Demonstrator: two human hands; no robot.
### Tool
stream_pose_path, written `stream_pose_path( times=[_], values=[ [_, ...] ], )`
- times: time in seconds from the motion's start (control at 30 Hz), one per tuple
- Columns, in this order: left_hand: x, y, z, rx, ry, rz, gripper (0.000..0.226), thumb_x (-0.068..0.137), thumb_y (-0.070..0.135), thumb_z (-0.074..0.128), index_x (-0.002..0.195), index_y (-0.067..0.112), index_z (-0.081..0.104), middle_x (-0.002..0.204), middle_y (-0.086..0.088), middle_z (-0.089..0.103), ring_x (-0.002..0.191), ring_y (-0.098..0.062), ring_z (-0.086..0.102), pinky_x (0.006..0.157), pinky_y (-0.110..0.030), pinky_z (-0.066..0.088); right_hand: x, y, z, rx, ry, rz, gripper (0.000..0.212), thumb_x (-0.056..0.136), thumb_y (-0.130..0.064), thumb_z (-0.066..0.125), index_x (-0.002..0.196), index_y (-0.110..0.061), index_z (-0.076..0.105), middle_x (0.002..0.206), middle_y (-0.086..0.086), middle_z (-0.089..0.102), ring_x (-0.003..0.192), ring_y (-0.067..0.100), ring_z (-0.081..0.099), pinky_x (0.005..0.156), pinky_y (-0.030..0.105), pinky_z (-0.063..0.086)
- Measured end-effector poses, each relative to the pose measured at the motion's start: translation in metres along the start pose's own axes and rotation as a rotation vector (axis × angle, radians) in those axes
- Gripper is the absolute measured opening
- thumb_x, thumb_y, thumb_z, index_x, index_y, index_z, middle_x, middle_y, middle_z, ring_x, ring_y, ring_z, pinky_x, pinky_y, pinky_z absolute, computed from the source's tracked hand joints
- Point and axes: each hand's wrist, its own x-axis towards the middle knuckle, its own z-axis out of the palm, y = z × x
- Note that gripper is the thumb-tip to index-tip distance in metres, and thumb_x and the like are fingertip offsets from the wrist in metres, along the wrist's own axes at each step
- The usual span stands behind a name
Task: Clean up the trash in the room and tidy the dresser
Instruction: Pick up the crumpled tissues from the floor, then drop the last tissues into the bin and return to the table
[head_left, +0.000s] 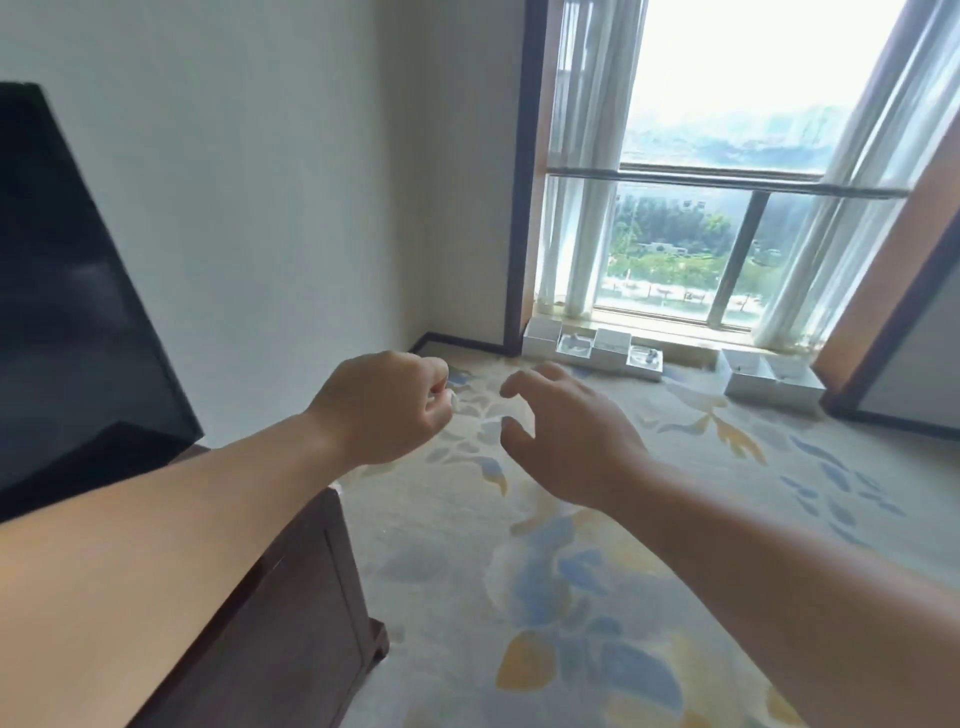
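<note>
White and small, the scrap (455, 403) is pinched in the curled fingers of the left hand (384, 405), in the air over the carpet (519, 597) beside the dresser (291, 613). Likely light and crushable; a fingertip pinch should do. Right hand (566, 436): fingers loosely spread, holding nothing.

Setting: furnished room, hotel-type or bedroom. Evidence: wall-to-wall leaf-pattern carpet (571, 571); dark wood dresser (291, 597) carrying a black flat screen (67, 312); tall window (727, 234) with sheer curtains (587, 156), high view over trees (670, 218); white boxes (608, 351) on the carpet below it.
</note>
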Motion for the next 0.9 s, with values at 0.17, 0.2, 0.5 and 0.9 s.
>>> stream_pose_path(
  times=[0.17,0.2,0.5,0.9],
  values=[
    [0.099,-0.019,0.054,-0.038,-0.010,-0.169,0.025,0.089,0.032,0.048,0.068,0.018,0.048,0.057,0.005,0.052,0.057,-0.019,0.047,0.049,-0.026,0.026,0.105,0.088,0.009,0.033,-0.023,-0.101,0.036,0.093,-0.035,0.047,0.126,-0.023,0.051,0.131,-0.005,0.050,0.114,0.017,0.050,0.082,0.029,0.043],
    [0.116,-0.027,0.060,-0.027,-0.024,-0.189,0.025,0.088,0.032,0.047,0.068,0.017,0.048,0.059,0.004,0.054,0.059,-0.021,0.049,0.049,-0.027,0.028,0.127,0.100,0.010,0.033,-0.027,-0.125,0.036,0.093,-0.035,0.046,0.126,-0.022,0.051,0.130,-0.004,0.050,0.113,0.017,0.051,0.083,0.029,0.044],
    [0.206,-0.134,0.109,0.041,-0.067,-0.501,0.027,0.085,0.039,0.042,0.070,0.016,0.044,0.062,0.004,0.050,0.062,-0.022,0.047,0.050,-0.028,0.026,0.310,0.124,0.086,0.139,-0.132,-0.310,0.036,0.091,-0.036,0.047,0.124,-0.025,0.054,0.124,-0.005,0.052,0.107,0.017,0.053,0.079,0.030,0.044],
    [0.305,-0.340,0.200,-0.132,-0.218,-0.865,0.020,0.090,0.024,0.039,0.105,0.013,0.034,0.093,-0.006,0.054,0.080,-0.029,0.054,0.066,-0.036,0.040,0.547,0.088,0.208,0.116,-0.310,-0.504,0.036,0.092,-0.035,0.046,0.126,-0.025,0.051,0.129,-0.005,0.051,0.109,0.016,0.053,0.083,0.032,0.045]
  ],
)
